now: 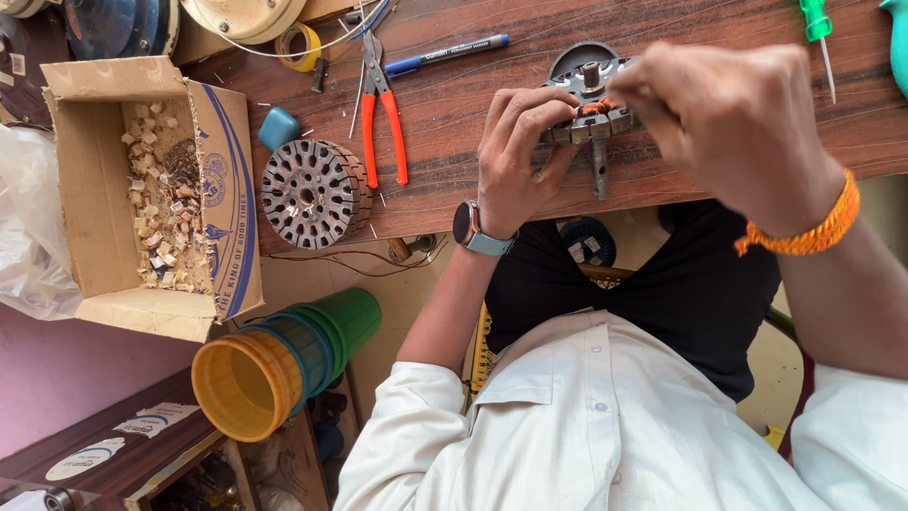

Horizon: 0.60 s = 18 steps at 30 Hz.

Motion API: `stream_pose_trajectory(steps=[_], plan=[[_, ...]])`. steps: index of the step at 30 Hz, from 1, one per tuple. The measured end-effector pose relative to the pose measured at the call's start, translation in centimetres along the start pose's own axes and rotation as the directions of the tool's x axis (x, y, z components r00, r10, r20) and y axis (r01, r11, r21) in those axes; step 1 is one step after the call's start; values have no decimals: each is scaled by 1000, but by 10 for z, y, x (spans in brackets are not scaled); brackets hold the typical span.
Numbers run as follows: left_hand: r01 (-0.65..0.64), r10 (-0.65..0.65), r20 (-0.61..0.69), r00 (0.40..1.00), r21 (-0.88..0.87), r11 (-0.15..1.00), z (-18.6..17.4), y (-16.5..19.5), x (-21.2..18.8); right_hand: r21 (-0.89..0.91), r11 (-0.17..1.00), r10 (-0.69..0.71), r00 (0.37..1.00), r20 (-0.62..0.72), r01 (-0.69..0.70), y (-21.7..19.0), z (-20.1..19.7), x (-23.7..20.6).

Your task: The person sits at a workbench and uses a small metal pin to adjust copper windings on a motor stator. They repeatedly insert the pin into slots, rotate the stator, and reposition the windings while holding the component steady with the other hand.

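While the left hand (pixel 515 156) curls its fingers around the near rim of a round metal motor core (pixel 591 104) with a shaft through its middle, the right hand (pixel 733 118) pinches at the core's top, fingertips bunched over a patch of copper-coloured winding; what the right fingers grip there, if anything, is hidden by the hand itself. The core sits at the near edge of the dark wooden table (pixel 454 104), directly in front of the person's chest. Farther along the table lies a second, bare slotted core (pixel 312 192) on its side, with red-handled pliers (pixel 383 114) just beside it, a blue marker pen (pixel 445 54) beyond them, and a roll of tape (pixel 298 45) near that. An open cardboard box (pixel 90 189) stands past the table's end and holds a heap of small pale scraps along one side. Below the table, a stack of nested plastic cones, yellow outermost with green behind (pixel 284 364), lies on its side, and its open mouth shows nothing inside. A green-handled screwdriver (pixel 818 33) rests at the table's far corner.
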<state>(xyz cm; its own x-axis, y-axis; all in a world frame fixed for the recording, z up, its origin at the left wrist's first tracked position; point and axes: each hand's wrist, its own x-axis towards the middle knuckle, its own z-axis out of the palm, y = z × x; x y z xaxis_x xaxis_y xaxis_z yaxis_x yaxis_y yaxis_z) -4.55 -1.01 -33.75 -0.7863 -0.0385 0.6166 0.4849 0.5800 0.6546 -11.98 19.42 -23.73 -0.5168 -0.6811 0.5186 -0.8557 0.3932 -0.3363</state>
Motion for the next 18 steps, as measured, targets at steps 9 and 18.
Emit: stream_pose_trajectory(steps=[9, 18], plan=[[73, -56, 96, 994, -181, 981, -12, 10, 13, -151, 983, -88, 989, 121, 106, 32, 12, 41], [650, -417, 499, 759, -553, 522, -15, -15, 53, -236, 968, -59, 989, 133, 89, 19, 7, 46]])
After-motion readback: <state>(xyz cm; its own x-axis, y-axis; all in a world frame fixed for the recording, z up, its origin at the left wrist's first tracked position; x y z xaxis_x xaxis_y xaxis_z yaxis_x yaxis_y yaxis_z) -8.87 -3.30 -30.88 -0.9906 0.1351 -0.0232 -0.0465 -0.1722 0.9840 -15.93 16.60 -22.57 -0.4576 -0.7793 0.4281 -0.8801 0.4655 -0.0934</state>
